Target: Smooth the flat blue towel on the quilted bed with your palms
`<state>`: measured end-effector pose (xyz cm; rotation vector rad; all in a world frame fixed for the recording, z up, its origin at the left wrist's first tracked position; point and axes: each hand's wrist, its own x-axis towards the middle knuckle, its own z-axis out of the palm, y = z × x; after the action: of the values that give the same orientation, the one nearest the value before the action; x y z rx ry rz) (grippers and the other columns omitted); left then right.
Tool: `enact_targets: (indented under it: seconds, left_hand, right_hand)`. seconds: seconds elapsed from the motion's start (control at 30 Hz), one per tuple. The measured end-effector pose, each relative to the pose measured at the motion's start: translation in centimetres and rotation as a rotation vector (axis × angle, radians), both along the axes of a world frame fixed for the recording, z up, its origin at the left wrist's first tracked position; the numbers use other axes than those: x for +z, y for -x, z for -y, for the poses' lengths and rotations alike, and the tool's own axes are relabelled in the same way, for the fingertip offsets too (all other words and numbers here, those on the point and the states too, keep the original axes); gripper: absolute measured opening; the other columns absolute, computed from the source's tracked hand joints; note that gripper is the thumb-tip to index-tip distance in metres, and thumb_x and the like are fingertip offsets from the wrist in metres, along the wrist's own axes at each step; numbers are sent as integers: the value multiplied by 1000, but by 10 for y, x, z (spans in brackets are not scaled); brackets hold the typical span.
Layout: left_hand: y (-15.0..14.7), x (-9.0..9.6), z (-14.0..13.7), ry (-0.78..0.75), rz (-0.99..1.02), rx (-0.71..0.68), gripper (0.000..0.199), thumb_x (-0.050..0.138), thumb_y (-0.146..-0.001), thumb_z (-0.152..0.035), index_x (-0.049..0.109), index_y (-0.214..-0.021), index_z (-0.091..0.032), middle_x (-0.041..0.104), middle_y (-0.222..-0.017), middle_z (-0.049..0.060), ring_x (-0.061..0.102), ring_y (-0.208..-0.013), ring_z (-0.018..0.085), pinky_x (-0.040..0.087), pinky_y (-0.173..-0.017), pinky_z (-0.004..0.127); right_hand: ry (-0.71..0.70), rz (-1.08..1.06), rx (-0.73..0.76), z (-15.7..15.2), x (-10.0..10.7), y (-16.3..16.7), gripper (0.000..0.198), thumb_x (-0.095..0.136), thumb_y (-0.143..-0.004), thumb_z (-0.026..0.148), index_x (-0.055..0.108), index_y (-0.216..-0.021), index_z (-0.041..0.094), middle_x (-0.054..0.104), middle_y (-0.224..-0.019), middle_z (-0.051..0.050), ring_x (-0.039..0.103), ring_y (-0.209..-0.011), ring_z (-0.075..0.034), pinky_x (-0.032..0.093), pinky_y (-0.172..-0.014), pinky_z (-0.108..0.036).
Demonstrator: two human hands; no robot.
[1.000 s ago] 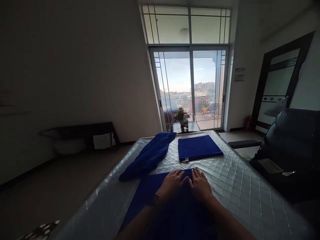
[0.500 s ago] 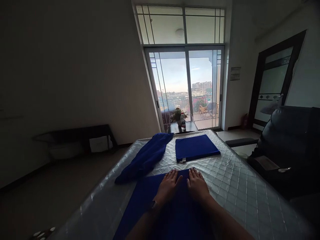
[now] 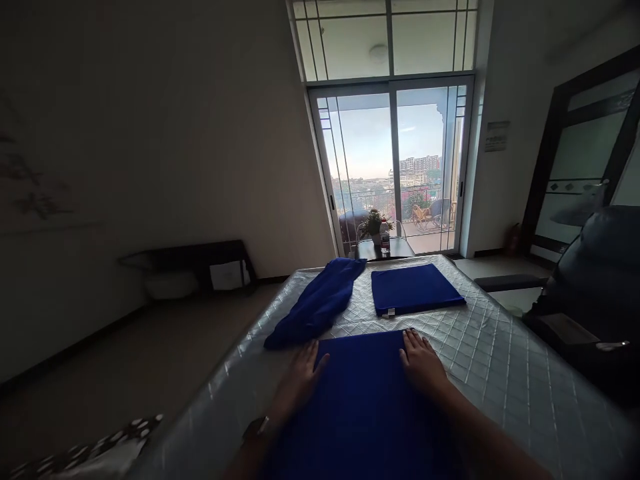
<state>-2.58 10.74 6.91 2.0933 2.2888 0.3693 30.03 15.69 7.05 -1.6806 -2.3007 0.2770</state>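
Note:
A blue cloth lies spread flat in front of me, its near end running out of view. My left hand rests on its left edge near the far corner, fingers stretched out. At the far right corner, my right hand presses flat with fingers extended. Beyond them, a neatly folded blue cloth with a small white label is on the right. To its left, a loose, crumpled blue cloth stretches diagonally.
All the cloths are on a table with a silvery quilted cover. A small table with a plant and a bottle stands before the sliding glass door. A dark armchair is at the right; a low dark bench is by the left wall.
My left hand has slid left, away from my right hand, to the cloth's left edge. My right hand stays at the far right corner. The view has turned slightly left.

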Motion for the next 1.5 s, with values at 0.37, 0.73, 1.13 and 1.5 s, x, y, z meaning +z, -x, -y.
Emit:
enact_targets:
  seconds: [0.37, 0.73, 1.13, 1.5]
  left_hand:
    - [2, -2, -3, -11, 31, -34, 87, 16, -99, -68, 33, -157, -5, 31, -167, 17, 25, -156, 29, 21, -128, 46]
    - [-1, 3, 2, -68, 33, -56, 79, 25, -100, -61, 40, -153, -5, 39, -163, 19, 31, -154, 30, 24, -127, 49]
    - [1, 1, 3, -123, 17, -34, 76, 25, -101, -61, 41, -153, -8, 42, -162, 17, 33, -153, 30, 31, -124, 48]
    - [-113, 19, 53, -250, -94, -453, 61, 35, -102, -57, 43, -154, -26, 50, -158, 7, 45, -147, 28, 43, -121, 50]
  right_hand:
    - [-50, 65, -11, -6, -8, 1, 66, 22, -101, 40, 32, -157, 7, 28, -167, -10, 18, -156, -21, 15, -127, -41]
    - [-92, 204, 8, 12, 14, 7, 63, 25, -101, 32, 35, -154, 1, 31, -164, -17, 20, -155, -23, 20, -126, -43]
    - [-7, 80, -27, 46, -4, 7, 69, 22, -100, 43, 28, -158, 4, 26, -167, -12, 18, -156, -22, 19, -128, -41]
    - [-30, 24, -29, 47, -6, 6, 65, 22, -102, 38, 30, -157, 4, 27, -166, -14, 20, -155, -24, 16, -128, -42]
